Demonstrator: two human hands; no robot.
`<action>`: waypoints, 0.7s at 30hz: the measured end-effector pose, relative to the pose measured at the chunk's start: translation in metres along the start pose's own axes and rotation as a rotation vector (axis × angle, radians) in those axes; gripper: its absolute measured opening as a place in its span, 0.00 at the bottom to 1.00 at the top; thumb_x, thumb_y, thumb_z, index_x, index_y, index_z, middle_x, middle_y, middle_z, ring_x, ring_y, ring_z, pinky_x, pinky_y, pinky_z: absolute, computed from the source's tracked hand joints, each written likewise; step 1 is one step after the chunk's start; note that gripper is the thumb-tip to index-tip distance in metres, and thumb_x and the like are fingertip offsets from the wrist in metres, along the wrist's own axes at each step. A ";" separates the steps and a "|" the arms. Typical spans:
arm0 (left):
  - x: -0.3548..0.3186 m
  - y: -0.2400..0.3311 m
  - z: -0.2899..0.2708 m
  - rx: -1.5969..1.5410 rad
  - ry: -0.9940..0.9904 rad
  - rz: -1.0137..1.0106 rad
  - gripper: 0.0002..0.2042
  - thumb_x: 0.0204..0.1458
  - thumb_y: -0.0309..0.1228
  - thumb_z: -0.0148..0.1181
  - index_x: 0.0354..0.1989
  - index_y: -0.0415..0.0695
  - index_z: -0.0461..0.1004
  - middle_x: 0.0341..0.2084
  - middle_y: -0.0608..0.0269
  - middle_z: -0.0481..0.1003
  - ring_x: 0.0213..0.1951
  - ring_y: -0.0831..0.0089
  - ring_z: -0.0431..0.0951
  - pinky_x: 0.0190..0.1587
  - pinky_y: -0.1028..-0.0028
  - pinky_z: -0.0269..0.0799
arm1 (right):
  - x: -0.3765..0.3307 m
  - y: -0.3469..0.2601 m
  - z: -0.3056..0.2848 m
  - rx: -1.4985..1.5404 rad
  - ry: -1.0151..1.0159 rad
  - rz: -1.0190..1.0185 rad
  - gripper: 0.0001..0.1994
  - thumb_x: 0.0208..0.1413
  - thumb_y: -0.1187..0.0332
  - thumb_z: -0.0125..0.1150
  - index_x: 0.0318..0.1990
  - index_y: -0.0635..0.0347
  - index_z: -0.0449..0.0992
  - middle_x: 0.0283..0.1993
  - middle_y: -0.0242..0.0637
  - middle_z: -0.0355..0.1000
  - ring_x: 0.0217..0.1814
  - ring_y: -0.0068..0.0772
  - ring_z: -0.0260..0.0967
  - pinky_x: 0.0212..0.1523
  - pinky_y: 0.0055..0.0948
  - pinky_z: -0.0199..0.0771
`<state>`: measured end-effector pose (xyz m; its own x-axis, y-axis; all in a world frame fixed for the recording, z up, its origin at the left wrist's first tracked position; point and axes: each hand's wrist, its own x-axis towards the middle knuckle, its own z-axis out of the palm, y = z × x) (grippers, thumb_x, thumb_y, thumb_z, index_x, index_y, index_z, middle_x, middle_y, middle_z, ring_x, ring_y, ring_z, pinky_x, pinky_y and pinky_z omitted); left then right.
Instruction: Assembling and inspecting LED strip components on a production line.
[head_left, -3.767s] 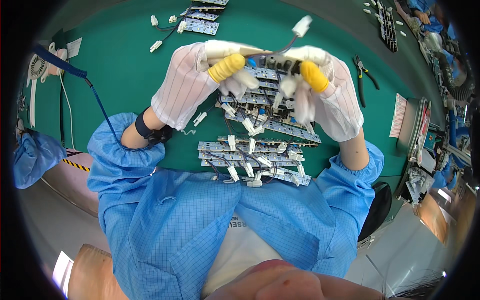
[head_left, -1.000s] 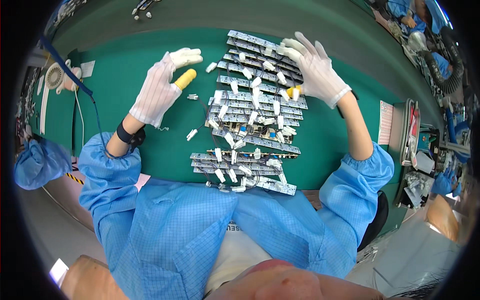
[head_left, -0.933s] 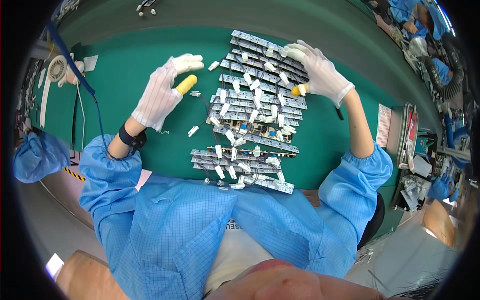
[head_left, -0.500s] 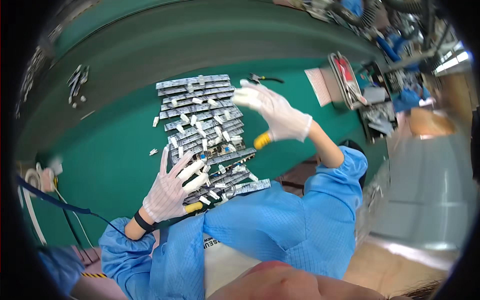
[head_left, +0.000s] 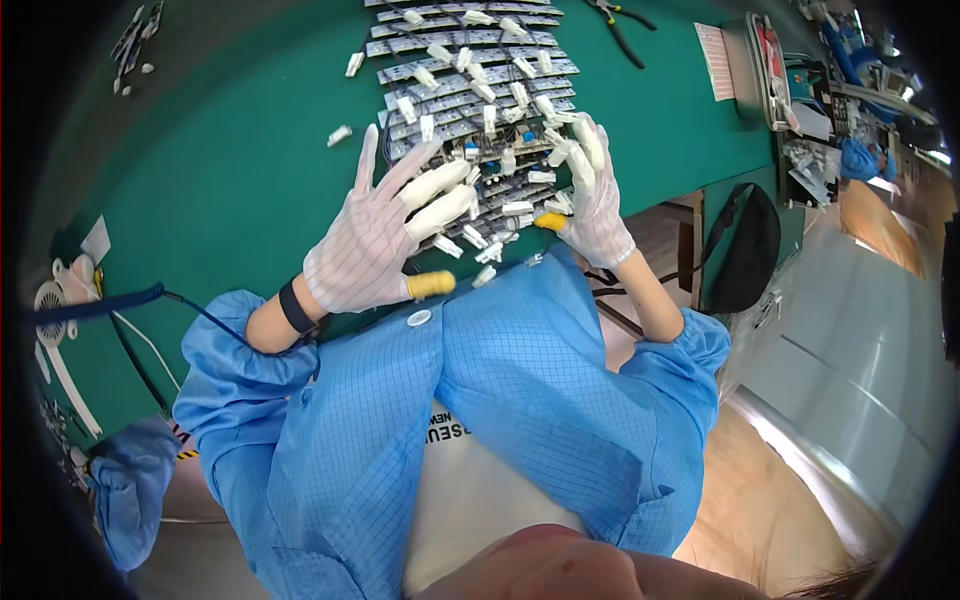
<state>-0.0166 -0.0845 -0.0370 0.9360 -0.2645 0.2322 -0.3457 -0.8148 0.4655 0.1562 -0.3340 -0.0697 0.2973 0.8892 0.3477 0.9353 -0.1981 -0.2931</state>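
Both hands wear white gloves and lie flat with the fingers spread — neither one is holding anything. Left hand (head_left: 375,245) sits just left of the frame's middle, its fingertips touching the near edge of the circuit boards (head_left: 470,75). Right hand (head_left: 590,190) is beside it to the right, also resting on the boards. Each thumb has a yellow cap on it.

The boards are long thin strips with small white plugs on them, laid in rows that run from the hands up to the top middle of the frame. They lie on a green mat (head_left: 230,170). A few loose white plugs (head_left: 340,134) sit on the mat left of the boards.

Black pliers (head_left: 620,22) lie at the top right — well apart from the hands. A blue coiled cord (head_left: 100,303) crosses the left side.
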 end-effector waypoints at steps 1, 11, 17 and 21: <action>0.000 0.001 -0.002 -0.022 0.000 -0.004 0.36 0.41 0.50 0.65 0.60 0.52 0.63 0.62 0.64 0.59 0.68 0.58 0.49 0.65 0.34 0.29 | 0.004 -0.006 0.005 0.001 0.032 0.034 0.47 0.40 0.54 0.70 0.65 0.57 0.49 0.68 0.53 0.47 0.72 0.61 0.42 0.69 0.59 0.36; -0.005 0.005 -0.003 0.064 0.225 -0.018 0.33 0.38 0.31 0.68 0.58 0.51 0.64 0.60 0.61 0.62 0.63 0.57 0.60 0.65 0.42 0.45 | 0.020 -0.015 -0.008 -0.009 0.063 0.096 0.51 0.38 0.49 0.71 0.65 0.67 0.49 0.66 0.55 0.51 0.71 0.58 0.45 0.70 0.52 0.38; -0.014 0.014 -0.019 0.085 0.212 0.059 0.33 0.39 0.40 0.67 0.58 0.51 0.64 0.58 0.59 0.64 0.61 0.57 0.61 0.65 0.46 0.46 | 0.031 -0.018 -0.044 0.069 -0.252 0.063 0.58 0.26 0.53 0.78 0.67 0.61 0.48 0.68 0.52 0.46 0.73 0.61 0.36 0.70 0.53 0.37; -0.024 0.029 -0.042 0.259 0.376 -0.001 0.32 0.38 0.45 0.68 0.55 0.52 0.67 0.59 0.50 0.60 0.64 0.46 0.55 0.66 0.47 0.45 | 0.046 -0.009 -0.076 0.017 -0.100 -0.131 0.54 0.23 0.50 0.79 0.61 0.61 0.56 0.66 0.54 0.46 0.72 0.63 0.38 0.67 0.62 0.41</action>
<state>-0.0523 -0.0803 0.0070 0.8307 -0.0963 0.5483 -0.2716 -0.9299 0.2481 0.1766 -0.3224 0.0168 0.1514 0.9439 0.2935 0.9611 -0.0712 -0.2668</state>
